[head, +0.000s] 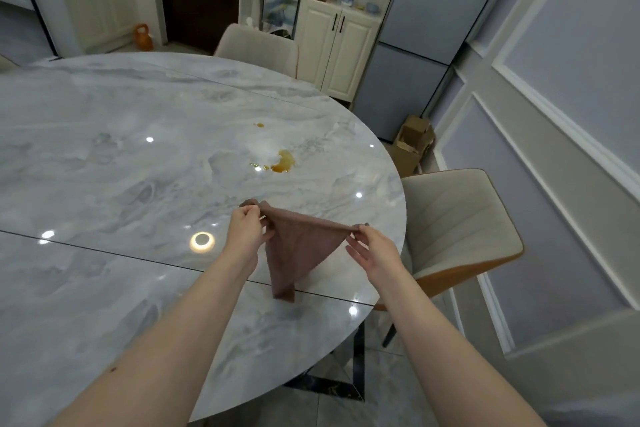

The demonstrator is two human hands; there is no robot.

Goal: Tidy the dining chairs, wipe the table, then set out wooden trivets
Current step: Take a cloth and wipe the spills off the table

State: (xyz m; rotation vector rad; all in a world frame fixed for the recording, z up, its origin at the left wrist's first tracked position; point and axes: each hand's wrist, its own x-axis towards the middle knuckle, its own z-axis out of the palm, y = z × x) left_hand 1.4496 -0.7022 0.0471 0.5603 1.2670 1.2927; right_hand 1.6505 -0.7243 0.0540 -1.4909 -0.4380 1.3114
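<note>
Both hands hold a brown cloth [301,250] stretched above the marble desk [121,156]: the left hand [246,230] pinches one corner, the right hand [375,253] pinches the other, and the cloth hangs in a point touching the desk. At 12 o'clock from the cloth lies an amber spill [284,163]. A beige chair [457,222] stands at 3 o'clock, another chair [258,47] at 12 o'clock beyond the desk.

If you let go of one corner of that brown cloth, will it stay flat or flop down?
Probably flop: the brown cloth already sags into a hanging point between the left hand and right hand. It looks light, since fingertip pinches hold it.
</note>
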